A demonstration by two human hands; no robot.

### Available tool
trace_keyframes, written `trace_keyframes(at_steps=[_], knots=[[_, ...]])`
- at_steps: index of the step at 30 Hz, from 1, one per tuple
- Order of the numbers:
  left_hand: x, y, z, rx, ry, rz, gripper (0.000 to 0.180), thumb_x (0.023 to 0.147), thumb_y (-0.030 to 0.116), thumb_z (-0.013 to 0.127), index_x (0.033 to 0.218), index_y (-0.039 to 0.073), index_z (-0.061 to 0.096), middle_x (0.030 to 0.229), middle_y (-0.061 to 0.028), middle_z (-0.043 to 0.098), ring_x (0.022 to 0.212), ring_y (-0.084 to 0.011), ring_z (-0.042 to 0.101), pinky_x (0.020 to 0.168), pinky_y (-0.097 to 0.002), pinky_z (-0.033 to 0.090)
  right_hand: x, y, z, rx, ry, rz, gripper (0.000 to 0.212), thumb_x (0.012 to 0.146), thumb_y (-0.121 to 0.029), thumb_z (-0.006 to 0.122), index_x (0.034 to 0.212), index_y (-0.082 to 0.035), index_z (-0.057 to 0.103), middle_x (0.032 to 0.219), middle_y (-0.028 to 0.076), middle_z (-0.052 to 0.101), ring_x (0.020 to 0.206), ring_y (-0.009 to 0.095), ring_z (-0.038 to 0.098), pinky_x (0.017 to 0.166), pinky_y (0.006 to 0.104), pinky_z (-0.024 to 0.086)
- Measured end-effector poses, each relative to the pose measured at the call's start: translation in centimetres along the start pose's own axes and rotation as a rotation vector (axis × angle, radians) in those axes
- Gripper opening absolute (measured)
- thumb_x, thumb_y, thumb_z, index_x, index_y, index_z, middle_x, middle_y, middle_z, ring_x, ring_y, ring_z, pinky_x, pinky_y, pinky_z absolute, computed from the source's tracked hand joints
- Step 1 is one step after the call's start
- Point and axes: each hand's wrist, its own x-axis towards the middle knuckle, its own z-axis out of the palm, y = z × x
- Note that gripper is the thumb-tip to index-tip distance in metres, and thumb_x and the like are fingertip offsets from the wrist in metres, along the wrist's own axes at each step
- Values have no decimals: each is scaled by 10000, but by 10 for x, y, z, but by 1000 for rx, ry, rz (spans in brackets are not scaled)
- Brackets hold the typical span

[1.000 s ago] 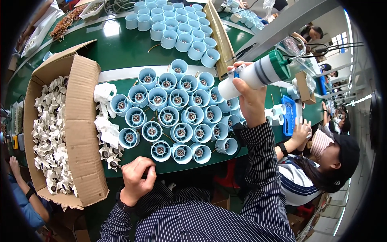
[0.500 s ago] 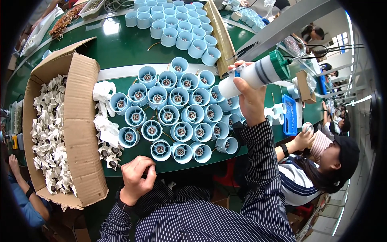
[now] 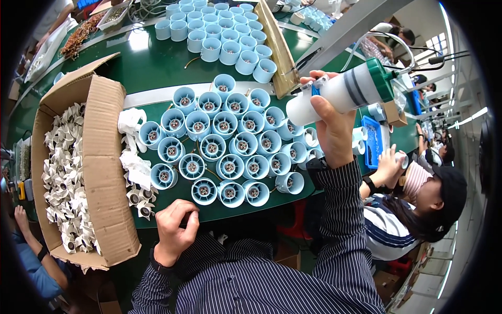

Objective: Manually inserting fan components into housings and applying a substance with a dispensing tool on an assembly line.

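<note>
Raised over the right part of the table, my right hand [image 3: 335,131] is wrapped round a glue dispenser gun [image 3: 342,94]. It has a translucent white cartridge with dark bands, a green cap and a hose at the cap end, and lies tilted with its white end to the left. Below and left of it stand several rows of light blue round motor housings [image 3: 229,166], open side up, each with a small metal-centred motor part inside. My left hand [image 3: 175,230] is closed in a loose fist at the table's near edge, with nothing visible in it.
A cardboard box [image 3: 107,172] full of white fan impellers stands at the left, with white gloves [image 3: 137,165] beside it. More blue housings [image 3: 210,49] fill the far side behind a metal rail. A blue tray [image 3: 372,144] and a co-worker [image 3: 397,220] are at the right.
My right hand and the dispenser have shifted slightly right. The whole view has turned a little, so the housings appear farther left. My left hand stays curled in nearly the same place.
</note>
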Motion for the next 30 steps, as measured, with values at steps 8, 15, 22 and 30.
trace_keyframes(at_steps=[8,15,22,30], knots=[[-5,64,8,-285,-209,-86,99,913,-34,699,1000,-10,741,921,-109,746,665,-155,681,590,-281,517,-23,-26,18,67,-11,10,571,922,-127,849,1403,-40,552,1377,183,651,1295,323,671,1141,494,520],[-3,105,105,-665,-444,-148,241,1057,44,652,1288,-27,647,1052,-89,758,797,-148,735,704,-295,584,-41,-32,22,56,6,-7,578,926,-163,862,1398,-43,551,1367,177,656,1270,311,677,1108,479,531],[28,130,149,-845,-456,-293,352,1079,156,710,1370,-19,619,1104,-130,753,884,-188,748,803,-326,600,-54,-46,30,21,40,34,573,931,-167,851,1398,-14,555,1357,164,664,1261,291,681,1100,455,534],[45,116,158,-1141,-509,-357,481,1082,183,729,1506,2,590,1143,-32,746,1014,-117,700,931,-308,568,-57,-46,33,51,61,51,595,927,-200,851,1403,-4,553,1366,165,656,1258,283,682,1076,436,550]])
